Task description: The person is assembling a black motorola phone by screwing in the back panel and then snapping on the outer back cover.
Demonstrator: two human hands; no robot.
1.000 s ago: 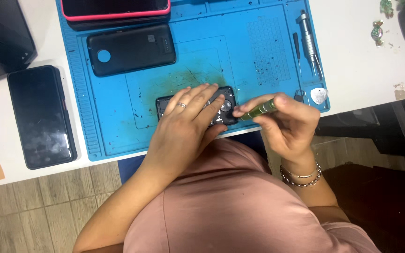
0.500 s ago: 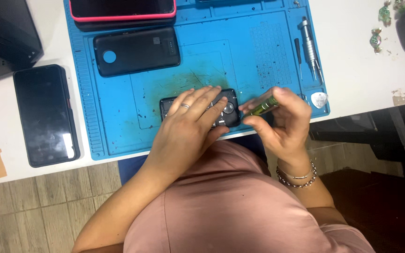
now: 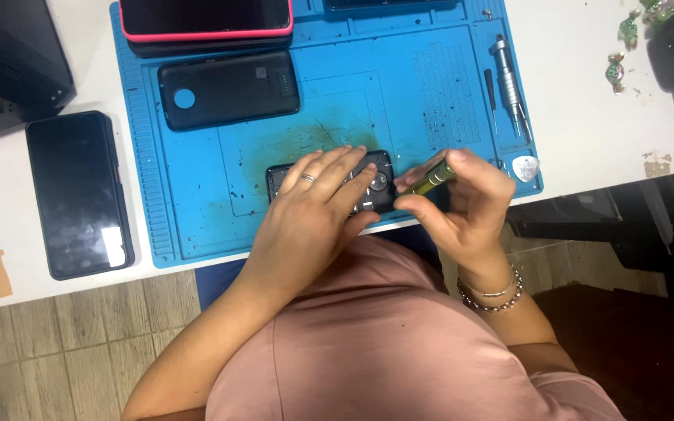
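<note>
Opened phone (image 3: 376,187) lies flat on the blue work mat (image 3: 196,226), just below the middle of the frame and close to the mat's near edge, with most of its dark body covered by our left hand (image 3: 313,210). That hand lies spread over it, palm down and fingers extended, pressing it against the mat rather than closing around it. Our right hand (image 3: 462,203) is pinched around a slim green-and-gold screwdriver (image 3: 433,181), held at a slant with its tip pointing at the phone's exposed end. We judge the phone to be light, stiff and thin, and with its back off the circuitry and small parts inside look fragile, so pressure belongs on the frame edges and the solid middle, not on the bare boards. The mat seems grippy enough to keep it from sliding under a flat palm. The screwdriver is light and smooth, best held near its front for fine control. Toward the top of the frame lie a black back cover (image 3: 228,90) with a round hole and a pink-edged phone (image 3: 204,19); another dark phone (image 3: 79,195) sits at the left, off the mat. Spare drivers (image 3: 509,86) rest at the mat's right edge.
</note>
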